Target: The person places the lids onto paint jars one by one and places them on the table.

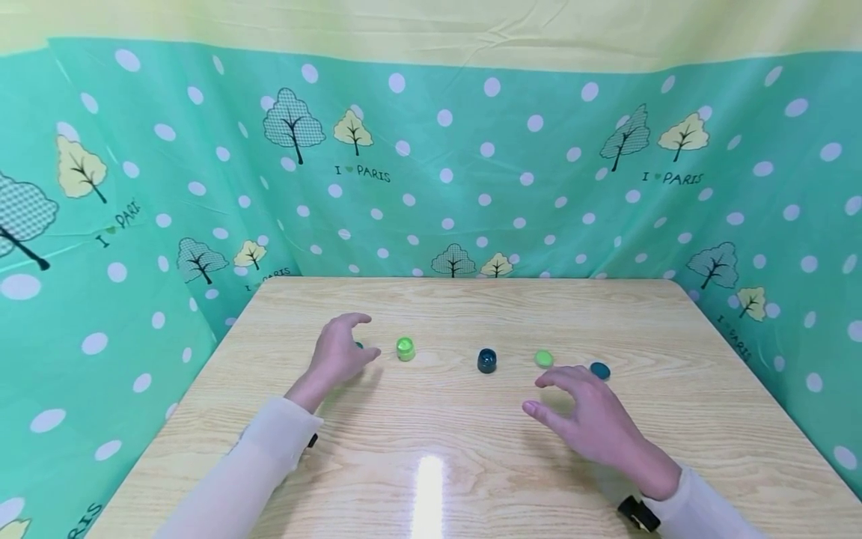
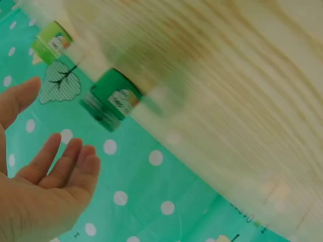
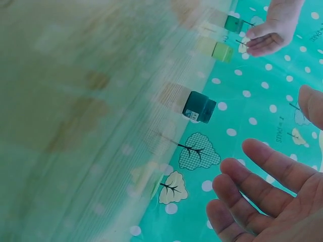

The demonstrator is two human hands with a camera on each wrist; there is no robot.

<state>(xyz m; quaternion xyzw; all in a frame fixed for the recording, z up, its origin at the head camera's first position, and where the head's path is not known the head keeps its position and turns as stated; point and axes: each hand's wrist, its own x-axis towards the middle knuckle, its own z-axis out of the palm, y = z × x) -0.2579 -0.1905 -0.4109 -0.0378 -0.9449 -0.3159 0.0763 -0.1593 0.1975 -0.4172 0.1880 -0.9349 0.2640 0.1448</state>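
Note:
My left hand hovers over the left of the table, thumb and fingers parted, holding nothing. Beside it stands a small green jar, mostly hidden by the hand in the head view. A light green jar is just right of those fingertips, and a dark teal jar stands farther right, near the middle. My right hand is held above the table with relaxed, spread fingers and nothing in them. Just beyond it lie two flat round lids, one light green and one dark blue.
The wooden table reaches back to a green polka-dot curtain with printed trees, which also hangs along both sides. A bright light reflection lies on the tabletop near the front. Dark straps show at both sleeve cuffs.

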